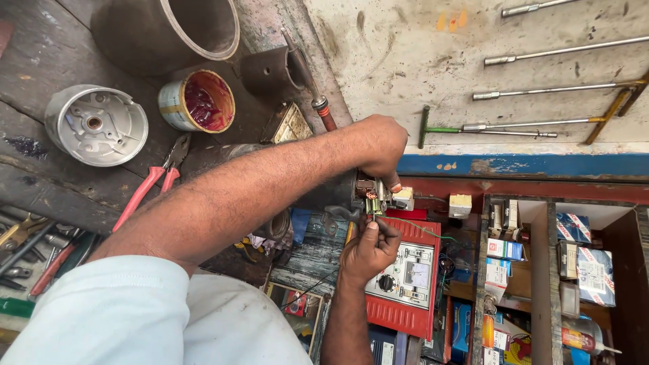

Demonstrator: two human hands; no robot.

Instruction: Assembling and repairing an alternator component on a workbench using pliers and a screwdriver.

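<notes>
Cluttered workbench (40, 61) below, I see my left hand (380, 145) clamped on a small copper-wound electrical part (376, 195) while my right hand (368, 249) fingers pinch its thin wire (412, 228), work seemingly midway.

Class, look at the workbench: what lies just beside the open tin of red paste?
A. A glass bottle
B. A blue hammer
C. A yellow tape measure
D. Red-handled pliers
D: the red-handled pliers lie on the bench just below the tin of red paste, left of the person's left hand.
</notes>
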